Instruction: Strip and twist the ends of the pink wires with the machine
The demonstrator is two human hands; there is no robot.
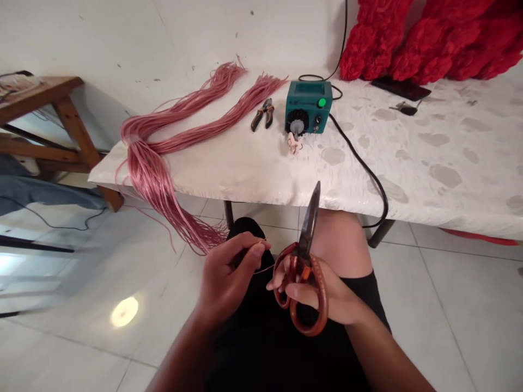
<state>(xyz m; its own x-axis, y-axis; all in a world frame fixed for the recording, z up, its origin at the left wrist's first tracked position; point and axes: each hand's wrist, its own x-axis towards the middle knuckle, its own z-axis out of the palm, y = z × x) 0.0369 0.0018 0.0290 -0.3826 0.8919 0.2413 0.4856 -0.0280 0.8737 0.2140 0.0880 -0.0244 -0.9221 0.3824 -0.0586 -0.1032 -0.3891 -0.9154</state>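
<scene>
Thin pink cord (265, 269) pinched in the left hand (231, 277), orange-brown-handled steel scissors (304, 261) upright in the right hand (314, 296)

From the head view, both hands are held low over the person's black-clad lap (261, 348), close together and not touching. The left hand is closed, its thumb and fingers pinching the cord, whose end cannot be made out clearly. The cord runs sideways from that hand towards the scissors, and its free length ends just beside the lower blade area, nearer the right hand. The right hand is closed around the handles, with its fingers passed through the loops. The long axis of the scissors stands nearly upright, tip pointing forward and away from the person, and the blades look shut.

Ahead and to the left, a long bundle of glossy pink cords (153, 174) lies on the white mottled tabletop (429, 152) and spills over its edge, hanging towards the left hand. Also on the tabletop are black-and-orange pliers (262, 113), a teal box with a green button (308, 106), a black cable (359, 158), a black phone (400, 87) and a heap of red ruffled material (425, 38)
</scene>
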